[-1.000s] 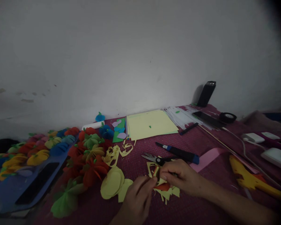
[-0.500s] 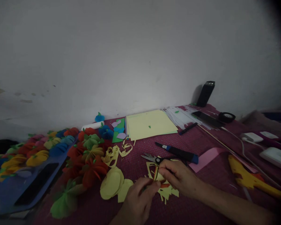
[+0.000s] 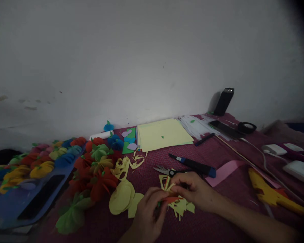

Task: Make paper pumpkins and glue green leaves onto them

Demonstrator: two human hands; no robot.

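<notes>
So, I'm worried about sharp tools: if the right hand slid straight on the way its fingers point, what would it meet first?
Probably the left hand, which its fingertips nearly touch over the orange paper piece. The right hand points left, away from the scissors. Depth is unclear.

view count: one, head-worn camera
position: above the near edge of the maroon mat, at the wearer's head
facing: forward, only slightly down; white wall fills the upper half
range: close; left hand and right hand sit low in frame at arm's length
edges: dark vignette at top right corner
overlap: single view, nothing shared
</notes>
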